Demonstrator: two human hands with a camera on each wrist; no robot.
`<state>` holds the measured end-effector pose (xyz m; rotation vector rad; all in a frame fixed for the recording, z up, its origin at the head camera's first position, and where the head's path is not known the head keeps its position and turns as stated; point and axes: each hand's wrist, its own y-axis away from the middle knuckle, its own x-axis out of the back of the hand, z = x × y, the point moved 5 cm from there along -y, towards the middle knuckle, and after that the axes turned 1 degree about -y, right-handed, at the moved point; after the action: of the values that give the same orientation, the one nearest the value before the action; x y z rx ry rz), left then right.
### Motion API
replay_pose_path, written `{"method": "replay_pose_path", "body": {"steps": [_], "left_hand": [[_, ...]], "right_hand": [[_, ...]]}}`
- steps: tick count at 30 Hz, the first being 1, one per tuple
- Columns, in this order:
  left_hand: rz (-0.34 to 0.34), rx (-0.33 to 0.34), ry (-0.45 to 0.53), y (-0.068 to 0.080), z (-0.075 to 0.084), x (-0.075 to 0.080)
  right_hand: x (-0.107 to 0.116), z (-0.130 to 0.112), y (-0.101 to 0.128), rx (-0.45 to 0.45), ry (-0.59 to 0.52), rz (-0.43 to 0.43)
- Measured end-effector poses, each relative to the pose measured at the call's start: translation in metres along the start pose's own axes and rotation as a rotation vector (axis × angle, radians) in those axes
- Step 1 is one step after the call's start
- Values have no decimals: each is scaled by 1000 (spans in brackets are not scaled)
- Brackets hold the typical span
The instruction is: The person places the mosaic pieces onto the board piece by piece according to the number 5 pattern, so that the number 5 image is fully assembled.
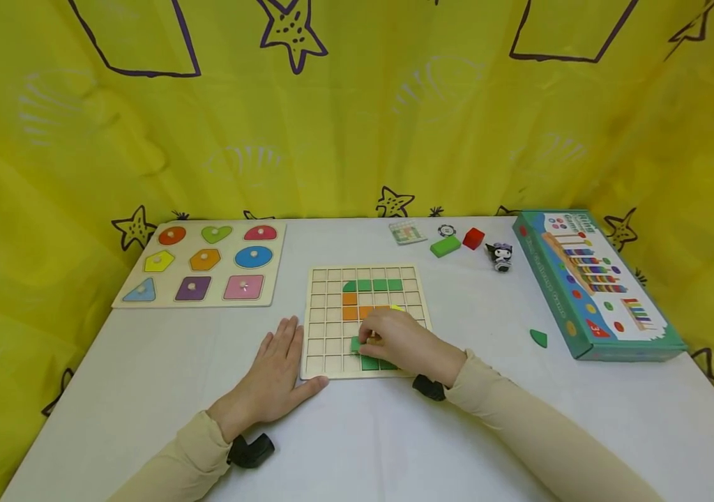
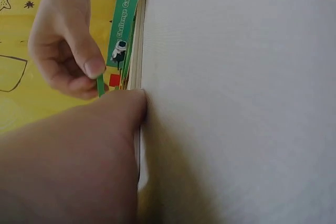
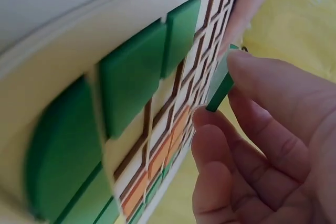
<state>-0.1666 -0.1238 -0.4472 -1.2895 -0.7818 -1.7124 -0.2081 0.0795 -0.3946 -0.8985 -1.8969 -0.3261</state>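
Fingers of my right hand (image 1: pixel 395 339) pinch a small green tile (image 3: pixel 220 85) between thumb and fingertips, holding it just above the lower cells of the wooden grid board (image 1: pixel 322 348) (other green and orange pieces already sit in it). Tilted on edge, the tile has its long axis slanting down toward the board. My left hand (image 1: pixel 275 373) lies flat on the surface, fingers straight and together, thumb touching the board's near-left corner.

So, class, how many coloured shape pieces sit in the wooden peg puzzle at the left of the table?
9, in three rows on the peg puzzle board: red oval, green heart, red half-circle at the back; yellow pentagon, orange hexagon, blue circle in the middle; blue trapezoid, purple parallelogram, pink square in front.
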Motion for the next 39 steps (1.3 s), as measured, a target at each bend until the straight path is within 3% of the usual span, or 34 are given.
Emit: {"method": "replay_pose_path", "body": {"steps": [10, 14, 17, 22, 30, 35, 39], "left_hand": [[-7, -2, 1, 0, 0, -1], [-1, -3, -2, 1, 1, 0], [-5, 0, -1, 1, 1, -1], [-4, 2, -1, 0, 2, -2], [1, 8, -2, 0, 1, 0], [-4, 6, -3, 0, 0, 0], [7, -2, 2, 0, 1, -1]], "right_hand": [[-16, -4, -15, 46, 96, -40], [-15, -9, -14, 107, 142, -39], [-8, -8, -4, 97, 129, -30], [22, 19, 37, -79, 102, 64], [84, 92, 139, -421, 170, 228], [95, 116, 177, -582, 199, 195], [93, 122, 184, -615, 252, 161]]}}
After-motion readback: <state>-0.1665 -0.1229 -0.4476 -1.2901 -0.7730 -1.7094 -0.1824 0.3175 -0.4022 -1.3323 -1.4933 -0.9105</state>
